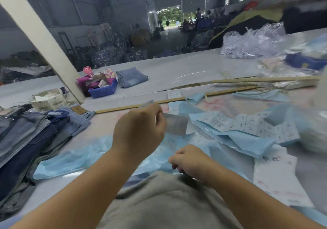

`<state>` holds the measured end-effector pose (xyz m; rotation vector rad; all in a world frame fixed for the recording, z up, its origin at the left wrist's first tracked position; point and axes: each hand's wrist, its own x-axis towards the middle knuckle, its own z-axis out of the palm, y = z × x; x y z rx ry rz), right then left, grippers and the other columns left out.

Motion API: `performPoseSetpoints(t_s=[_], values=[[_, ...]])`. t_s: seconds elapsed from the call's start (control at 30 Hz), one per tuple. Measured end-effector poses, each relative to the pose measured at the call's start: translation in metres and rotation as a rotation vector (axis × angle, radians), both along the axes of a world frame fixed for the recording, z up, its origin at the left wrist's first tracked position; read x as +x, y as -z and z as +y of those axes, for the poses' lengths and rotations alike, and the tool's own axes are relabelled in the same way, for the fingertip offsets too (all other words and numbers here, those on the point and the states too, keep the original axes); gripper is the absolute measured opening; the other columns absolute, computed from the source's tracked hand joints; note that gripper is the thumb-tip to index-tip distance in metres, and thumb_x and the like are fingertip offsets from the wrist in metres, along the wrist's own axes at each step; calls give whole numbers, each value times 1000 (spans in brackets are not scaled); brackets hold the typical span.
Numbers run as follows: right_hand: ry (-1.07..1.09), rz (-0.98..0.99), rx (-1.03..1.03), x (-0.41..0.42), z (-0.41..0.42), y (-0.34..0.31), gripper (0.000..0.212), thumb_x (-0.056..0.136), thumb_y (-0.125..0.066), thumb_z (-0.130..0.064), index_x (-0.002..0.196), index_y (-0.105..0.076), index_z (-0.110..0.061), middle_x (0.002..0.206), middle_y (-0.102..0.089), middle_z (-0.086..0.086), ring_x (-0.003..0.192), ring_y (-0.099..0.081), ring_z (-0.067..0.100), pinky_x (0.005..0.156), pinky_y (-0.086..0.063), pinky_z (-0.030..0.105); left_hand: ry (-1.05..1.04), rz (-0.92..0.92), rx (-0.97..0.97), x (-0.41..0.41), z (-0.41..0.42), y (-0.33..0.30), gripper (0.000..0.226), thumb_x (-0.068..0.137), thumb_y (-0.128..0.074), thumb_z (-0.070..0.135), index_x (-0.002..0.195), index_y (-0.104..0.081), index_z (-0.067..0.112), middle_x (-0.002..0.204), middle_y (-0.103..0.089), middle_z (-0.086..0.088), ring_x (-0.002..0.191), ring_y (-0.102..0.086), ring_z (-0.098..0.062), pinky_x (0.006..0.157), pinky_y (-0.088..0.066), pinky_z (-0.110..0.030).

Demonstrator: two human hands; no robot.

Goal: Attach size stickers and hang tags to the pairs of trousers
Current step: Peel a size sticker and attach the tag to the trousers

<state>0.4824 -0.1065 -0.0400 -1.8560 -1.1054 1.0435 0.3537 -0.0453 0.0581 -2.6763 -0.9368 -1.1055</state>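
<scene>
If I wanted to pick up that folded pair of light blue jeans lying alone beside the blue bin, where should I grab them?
Probably the near right edge of the folded jeans. They lie flat on the table, and the blue bin crowds their left side, so coming in from the open right lets fingers slide under every layer and pinch the bundle together.

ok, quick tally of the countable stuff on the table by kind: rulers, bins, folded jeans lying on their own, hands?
Wooden rulers: 2
Blue plastic bins: 1
Folded jeans lying on their own: 1
Hands: 2, left hand, right hand
Total: 6
The stacked jeans at the left overlap too much to count.
</scene>
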Motion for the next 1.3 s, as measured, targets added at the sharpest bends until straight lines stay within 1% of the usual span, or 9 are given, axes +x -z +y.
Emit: performPoseSetpoints(t_s=[0.13, 0.27, 0.5, 0.7, 0.8, 0.9, 1.07, 1.2, 1.3], values=[[25, 174, 74, 29, -88, -20, 25, 82, -66, -20, 58, -62, -14, 50, -51, 0, 46, -45, 13, 49, -37, 22, -36, 229, 150, 49, -55, -4, 15, 69, -65, 13, 57, -57, 10, 41, -53, -14, 31, -48, -32, 45, -27, -22], [253, 387, 211, 70, -173, -29, 27, 82, -68, -22, 56, -65, -13, 54, -47, 7, 45, -43, 16, 45, -37, 23, 35, 352, 218, 97, -106, 3, 29, 47, -82, 11, 47, -52, 13, 35, -48, -9, 25, -43, -24, 46, -23, -17], [502, 622, 209, 125, -233, -13, 38, 90, -58, -37, 60, -67, -15, 56, -50, 3, 49, -43, 12, 48, -35, 24, 310, 546, 262, 153, -180, 29, 28, 47, -81, 23, 49, -53, 20, 37, -50, -1, 28, -46, -20, 48, -23, -20], [524, 597, 124, 150, -230, 0, 36, 83, -59, -18, 48, -60, -18, 55, -45, 2, 53, -35, 14, 51, -28, 25, 468, 649, 330, 178, -188, 55, 22, 60, -77, 24, 55, -55, 22, 41, -53, 2, 31, -46, -18, 49, -32, -20], [532, 529, 126, 160, -219, 5, 34, 81, -55, -4, 49, -56, -16, 53, -46, 4, 47, -35, 13, 49, -28, 24, 513, 598, 177, 178, -181, 68, 10, 83, -61, 29, 76, -62, 21, 62, -66, 0, 50, -57, -22, 58, -35, -27], [456, 319, 116, 170, -207, 12, 31, 82, -54, -1, 53, -56, -13, 51, -51, 4, 42, -39, 13, 46, -31, 25, 453, 513, -246, 173, -164, 76, 25, 97, -44, 43, 101, -61, 26, 88, -69, 4, 79, -60, -20, 71, -45, -31], [354, -8, 3, 183, -190, 36, 24, 86, -60, -9, 63, -62, -12, 54, -58, -3, 47, -46, 10, 51, -38, 22, 239, 456, -668, 164, -133, 104, 18, 95, -50, 34, 110, -60, 32, 81, -62, 12, 79, -58, -12, 77, -51, -31], [322, -156, -38, 182, -183, 49, 26, 86, -57, -10, 62, -61, -16, 61, -60, -7, 48, -50, 2, 46, -39, 13, 206, 662, -695, 162, -132, 127, 34, 95, -46, 35, 129, -51, 38, 111, -65, 5, 103, -58, -19, 88, -49, -34], [323, -193, -29, 179, -181, 53, 23, 88, -54, -11, 66, -61, -12, 67, -62, -4, 48, -55, -1, 42, -39, 11, 195, 647, -682, 165, -131, 132, 34, 95, -44, 35, 128, -53, 37, 113, -65, 2, 104, -58, -20, 90, -49, -36]])
